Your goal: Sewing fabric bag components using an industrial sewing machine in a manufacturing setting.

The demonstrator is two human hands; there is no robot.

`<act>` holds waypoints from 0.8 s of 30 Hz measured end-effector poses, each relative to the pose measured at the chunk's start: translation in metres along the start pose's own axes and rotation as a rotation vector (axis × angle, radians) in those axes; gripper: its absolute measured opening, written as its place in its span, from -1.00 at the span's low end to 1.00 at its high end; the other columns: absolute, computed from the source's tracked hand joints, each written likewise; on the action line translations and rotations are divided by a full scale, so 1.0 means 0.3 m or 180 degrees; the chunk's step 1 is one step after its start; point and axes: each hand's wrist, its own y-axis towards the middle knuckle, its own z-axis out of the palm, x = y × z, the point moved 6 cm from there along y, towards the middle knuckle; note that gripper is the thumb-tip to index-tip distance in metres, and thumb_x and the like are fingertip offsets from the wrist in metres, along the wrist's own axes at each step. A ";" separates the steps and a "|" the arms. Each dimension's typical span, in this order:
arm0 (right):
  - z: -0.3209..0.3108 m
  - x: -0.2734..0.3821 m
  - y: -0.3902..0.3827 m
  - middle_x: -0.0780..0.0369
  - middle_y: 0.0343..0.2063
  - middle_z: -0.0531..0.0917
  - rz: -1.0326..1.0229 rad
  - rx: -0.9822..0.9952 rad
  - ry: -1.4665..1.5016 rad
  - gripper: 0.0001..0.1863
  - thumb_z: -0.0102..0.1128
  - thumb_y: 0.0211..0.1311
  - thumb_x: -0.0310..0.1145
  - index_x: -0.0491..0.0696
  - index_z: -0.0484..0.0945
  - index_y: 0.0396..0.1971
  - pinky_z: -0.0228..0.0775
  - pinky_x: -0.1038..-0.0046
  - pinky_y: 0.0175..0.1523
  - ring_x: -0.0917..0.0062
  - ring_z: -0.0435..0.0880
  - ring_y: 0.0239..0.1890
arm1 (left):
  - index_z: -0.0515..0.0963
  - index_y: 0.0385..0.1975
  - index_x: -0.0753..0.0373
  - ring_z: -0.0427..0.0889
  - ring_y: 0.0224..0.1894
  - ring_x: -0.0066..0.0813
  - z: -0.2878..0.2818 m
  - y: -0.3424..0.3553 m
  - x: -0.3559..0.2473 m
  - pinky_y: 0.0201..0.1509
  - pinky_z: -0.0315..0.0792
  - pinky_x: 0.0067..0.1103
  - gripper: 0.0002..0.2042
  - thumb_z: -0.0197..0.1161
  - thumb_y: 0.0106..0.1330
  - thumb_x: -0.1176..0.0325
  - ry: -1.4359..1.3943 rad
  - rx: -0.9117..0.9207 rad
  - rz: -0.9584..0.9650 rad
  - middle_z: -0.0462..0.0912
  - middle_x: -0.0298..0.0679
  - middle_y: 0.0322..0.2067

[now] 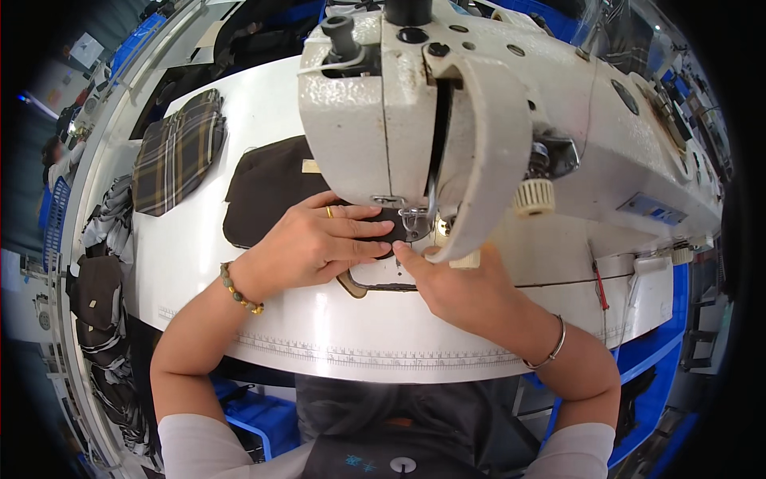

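Right hand [463,291], bare, silver-coloured bangle at the wrist: index finger extended, its tip at the near edge of the work; the other fingers are partly hidden by the machine, so their grip cannot be told.

Left hand [315,247], bare, gold ring and beaded bracelet: palm down, fingers laid out straight toward the right, flat upon the work, not clamped. The two hands nearly meet at the fingertips.

Dark brown flat fabric piece with rounded corners [267,191]: lies on the table, partly beneath the machine head. Long axis apparently left to right, slanting toward the wearer at the right; narrower end points right, at the metal presser foot [413,222]. Middle covered by hand and machine. Small cream label [310,166] on the upper face.

Cream enamelled sewing machine [343,120]: head over the work, arm extending right.

Smooth white tabletop [187,263]: curved by the lens; printed ruler scale [359,355] along the near edge; slim red-handled tool [600,291] at right; folded brown plaid cloth [179,152] at far left.

Room, left: heaped dark and grey fabric pieces [100,295]; beyond, blue plastic basket [56,215] and a person in white [64,164].
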 end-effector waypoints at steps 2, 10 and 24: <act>-0.002 -0.001 0.000 0.28 -0.78 0.46 0.0015 -0.0066 -0.0066 -0.61 0.24 0.05 -0.45 -0.04 0.68 -0.05 0.32 0.35 -0.62 0.42 0.53 -0.74 | 0.71 -0.10 0.08 0.63 0.12 -0.32 0.002 0.004 0.008 0.19 0.45 -0.36 -0.72 0.31 0.17 0.42 -0.0080 0.0109 -0.0020 0.70 -0.31 0.02; 0.068 -0.026 -0.013 0.37 -0.52 0.53 -0.0002 0.0343 -0.0438 -0.69 0.16 0.21 -0.40 -0.02 0.62 -0.03 0.31 0.44 -0.52 0.54 0.56 -0.44 | 0.72 -0.09 0.07 0.66 0.07 -0.38 -0.005 0.019 -0.008 0.18 0.46 -0.38 -0.72 0.32 0.18 0.40 0.0212 0.0047 -0.0108 0.71 -0.32 -0.01; 0.014 -0.029 -0.005 0.41 -0.56 0.56 0.0154 0.0393 -0.0245 -0.62 0.24 0.10 -0.40 0.05 0.67 -0.02 0.23 0.44 -0.56 0.55 0.56 -0.56 | 0.65 0.01 0.16 0.69 0.02 -0.31 0.012 0.022 -0.066 0.14 0.51 -0.41 -0.67 0.29 0.24 0.35 0.0837 0.0151 -0.0428 0.69 -0.24 0.03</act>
